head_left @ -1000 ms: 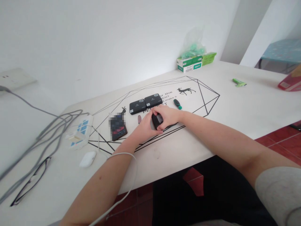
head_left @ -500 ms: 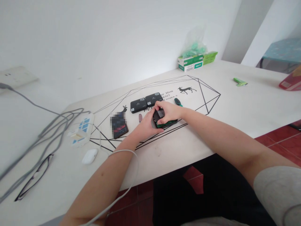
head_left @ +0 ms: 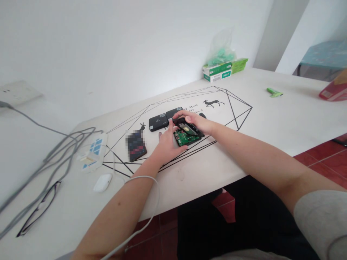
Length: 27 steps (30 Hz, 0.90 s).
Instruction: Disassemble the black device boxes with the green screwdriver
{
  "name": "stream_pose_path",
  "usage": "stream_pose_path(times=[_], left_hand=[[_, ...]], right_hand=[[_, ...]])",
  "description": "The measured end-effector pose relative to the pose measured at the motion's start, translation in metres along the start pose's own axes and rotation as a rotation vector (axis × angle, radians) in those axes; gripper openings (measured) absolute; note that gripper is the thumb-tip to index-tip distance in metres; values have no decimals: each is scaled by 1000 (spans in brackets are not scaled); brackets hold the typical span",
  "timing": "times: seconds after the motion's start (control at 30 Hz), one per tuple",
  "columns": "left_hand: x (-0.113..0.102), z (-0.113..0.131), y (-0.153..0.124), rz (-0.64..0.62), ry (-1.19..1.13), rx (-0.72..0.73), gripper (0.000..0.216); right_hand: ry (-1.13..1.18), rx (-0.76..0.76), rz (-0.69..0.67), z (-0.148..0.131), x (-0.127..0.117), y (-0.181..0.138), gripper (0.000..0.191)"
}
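A small black device (head_left: 187, 137) lies opened on the white table (head_left: 271, 122), its green circuit board showing. My left hand (head_left: 166, 143) grips its near left side with the thumb up. My right hand (head_left: 195, 122) holds the black cover (head_left: 185, 127), tilted up over the board. Two more black devices (head_left: 158, 121) lie side by side just behind the hands. A dark-handled screwdriver (head_left: 202, 115) peeks out behind my right hand.
A phone (head_left: 136, 146) lies left of the hands, then a white power strip (head_left: 92, 151) with grey cables, a white earbud case (head_left: 102, 182) and black glasses (head_left: 38, 213). Green boxes (head_left: 222, 70) stand by the wall. A green lighter (head_left: 274, 92) lies far right.
The black cover has been lifted off the device by my right hand, baring the green board. My left hand stays on the device's left side.
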<state>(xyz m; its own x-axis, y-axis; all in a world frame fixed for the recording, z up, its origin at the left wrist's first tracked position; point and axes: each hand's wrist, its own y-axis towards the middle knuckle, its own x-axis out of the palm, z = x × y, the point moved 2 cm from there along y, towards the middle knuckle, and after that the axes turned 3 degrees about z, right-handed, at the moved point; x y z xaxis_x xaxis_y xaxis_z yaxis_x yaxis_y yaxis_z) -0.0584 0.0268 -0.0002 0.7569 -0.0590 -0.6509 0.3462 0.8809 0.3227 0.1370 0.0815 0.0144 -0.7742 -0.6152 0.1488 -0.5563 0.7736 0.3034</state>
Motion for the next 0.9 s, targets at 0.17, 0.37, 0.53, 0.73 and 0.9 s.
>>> stream_pose_path(times=[0.17, 0.37, 0.53, 0.73, 0.9], left_hand=[[-3, 6, 1, 120, -117, -21, 114], [-3, 5, 2, 158, -182, -53, 107], [1, -2, 1, 90, -251, -82, 109], [7, -11, 5, 28, -510, -93, 122], [7, -11, 5, 45, -534, -114, 119]], right_hand=[[261, 14, 27, -2, 17, 0, 67], [358, -20, 114, -4, 25, -2, 69], [399, -36, 147, 0, 27, -1, 67], [435, -41, 181, 3, 28, -1, 63], [467, -13, 206, 0, 32, -3, 62]])
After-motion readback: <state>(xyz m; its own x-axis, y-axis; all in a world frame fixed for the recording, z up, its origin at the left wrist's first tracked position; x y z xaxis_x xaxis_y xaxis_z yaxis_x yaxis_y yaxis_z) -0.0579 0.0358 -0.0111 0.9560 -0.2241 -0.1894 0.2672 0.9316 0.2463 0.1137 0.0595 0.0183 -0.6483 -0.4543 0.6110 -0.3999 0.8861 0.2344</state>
